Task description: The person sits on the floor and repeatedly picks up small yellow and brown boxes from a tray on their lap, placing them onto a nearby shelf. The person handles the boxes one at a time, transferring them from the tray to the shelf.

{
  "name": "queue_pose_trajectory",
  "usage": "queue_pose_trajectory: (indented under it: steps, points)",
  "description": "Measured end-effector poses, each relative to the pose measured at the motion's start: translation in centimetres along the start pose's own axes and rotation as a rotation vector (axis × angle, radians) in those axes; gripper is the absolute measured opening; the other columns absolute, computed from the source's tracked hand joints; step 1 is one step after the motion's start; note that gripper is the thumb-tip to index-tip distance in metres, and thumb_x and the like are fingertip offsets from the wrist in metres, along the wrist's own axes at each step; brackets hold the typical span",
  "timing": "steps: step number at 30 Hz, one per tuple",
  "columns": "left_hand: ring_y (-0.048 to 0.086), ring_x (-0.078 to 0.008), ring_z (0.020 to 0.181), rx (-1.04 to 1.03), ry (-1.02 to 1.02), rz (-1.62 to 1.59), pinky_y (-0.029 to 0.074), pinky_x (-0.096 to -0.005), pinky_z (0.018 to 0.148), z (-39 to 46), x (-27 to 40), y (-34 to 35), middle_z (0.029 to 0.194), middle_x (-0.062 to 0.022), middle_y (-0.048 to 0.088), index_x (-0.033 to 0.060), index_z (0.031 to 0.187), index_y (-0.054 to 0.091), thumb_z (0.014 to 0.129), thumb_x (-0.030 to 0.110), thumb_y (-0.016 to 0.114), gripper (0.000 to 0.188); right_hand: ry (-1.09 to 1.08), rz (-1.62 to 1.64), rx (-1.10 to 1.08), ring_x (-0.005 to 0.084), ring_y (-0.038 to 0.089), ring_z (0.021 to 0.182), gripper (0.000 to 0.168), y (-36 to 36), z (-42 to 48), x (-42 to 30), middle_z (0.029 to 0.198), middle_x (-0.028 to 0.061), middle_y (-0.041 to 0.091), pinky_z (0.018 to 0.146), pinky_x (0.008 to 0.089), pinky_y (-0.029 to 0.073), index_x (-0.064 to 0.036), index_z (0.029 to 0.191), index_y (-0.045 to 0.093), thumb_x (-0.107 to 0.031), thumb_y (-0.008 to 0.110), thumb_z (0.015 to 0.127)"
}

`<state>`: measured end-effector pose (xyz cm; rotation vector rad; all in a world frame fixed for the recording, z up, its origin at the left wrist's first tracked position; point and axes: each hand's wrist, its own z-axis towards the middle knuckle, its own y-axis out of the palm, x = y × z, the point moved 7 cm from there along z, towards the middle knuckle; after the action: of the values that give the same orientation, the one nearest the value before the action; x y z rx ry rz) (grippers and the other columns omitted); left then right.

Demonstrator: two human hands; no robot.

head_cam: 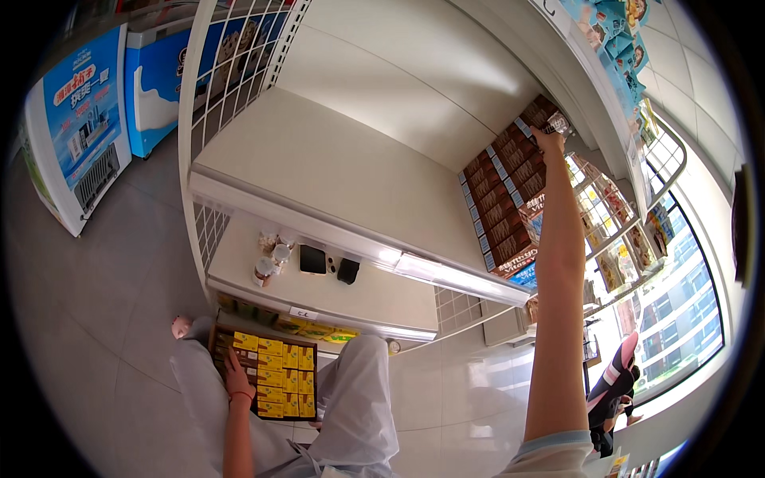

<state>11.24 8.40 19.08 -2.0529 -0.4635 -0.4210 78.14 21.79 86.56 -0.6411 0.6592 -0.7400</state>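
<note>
My left hand (237, 377) lies on brown drink cartons (248, 357) at the left side of an open cardboard tray (287, 419). The tray is between my knees, and yellow drink cartons (289, 382) fill the rest of it. Whether the left fingers grip a carton cannot be made out. My right arm stretches up to the right end of the upper shelf. There my right hand (548, 140) grasps a brown carton (558, 123) at the top of stacked brown cartons (508, 191); its fingers are partly hidden. The stack stands against the shelf's right side.
The white upper shelf (334, 149) has a wire side panel (230, 89). On the lower shelf (382, 305) are several small jars (272, 263), a phone (312, 260) and a dark object (348, 270). Blue chest freezers (83, 113) stand left. Hanging snack packs (621, 54) overhang at right.
</note>
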Motion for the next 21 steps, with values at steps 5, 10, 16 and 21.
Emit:
queue_pose_trajectory:
  steps: [5,10,16,21]
  points:
    - [0.045,-0.0347,0.115,-0.028,-0.038,-0.001,0.049,-0.0392,0.085,-0.1,-0.3,0.2,0.146,-0.02,0.011,0.0212,0.142,-0.01,0.07,0.003,0.073,0.111,-0.033,0.203,0.045,0.0262,0.061,0.084,0.069,-0.5,-0.1,0.5,0.098,0.0184,0.061,0.072,0.0374,0.049,0.01,0.094,0.06,-0.043,0.081,0.055]
    - [0.044,-0.0353,0.117,-0.08,-0.091,-0.067,0.048,-0.0408,0.086,-0.2,-0.4,-0.4,0.146,-0.0216,0.01,0.0236,0.142,-0.01,0.071,0.002,0.071,0.11,-0.036,0.296,0.0,0.0196,0.057,0.061,0.047,-2.1,-3.1,-1.5,0.07,0.0086,0.061,0.062,0.0356,0.047,0.004,0.071,0.061,-0.034,0.084,0.054]
    - [0.042,-0.0356,0.119,-0.16,-0.094,-0.078,0.048,-0.0414,0.087,-0.1,-0.1,0.0,0.146,-0.0215,0.011,0.024,0.142,-0.009,0.072,0.001,0.07,0.109,-0.234,0.462,-0.176,0.0182,0.056,0.058,0.031,-2.4,-3.6,-2.5,0.067,0.0055,0.06,0.06,0.0331,0.046,0.002,0.074,0.063,-0.021,0.08,0.062]
    - [0.044,-0.0344,0.116,-0.08,-0.039,-0.115,0.048,-0.0397,0.087,0.7,-1.3,0.6,0.144,-0.0187,0.02,0.0223,0.143,-0.003,0.072,-0.001,0.068,0.103,-0.611,0.687,-0.293,0.0156,0.06,0.078,0.038,-5.3,-10.9,-7.8,0.083,0.0091,0.063,0.072,0.0283,0.047,0.004,0.091,0.062,-0.023,0.077,0.069]
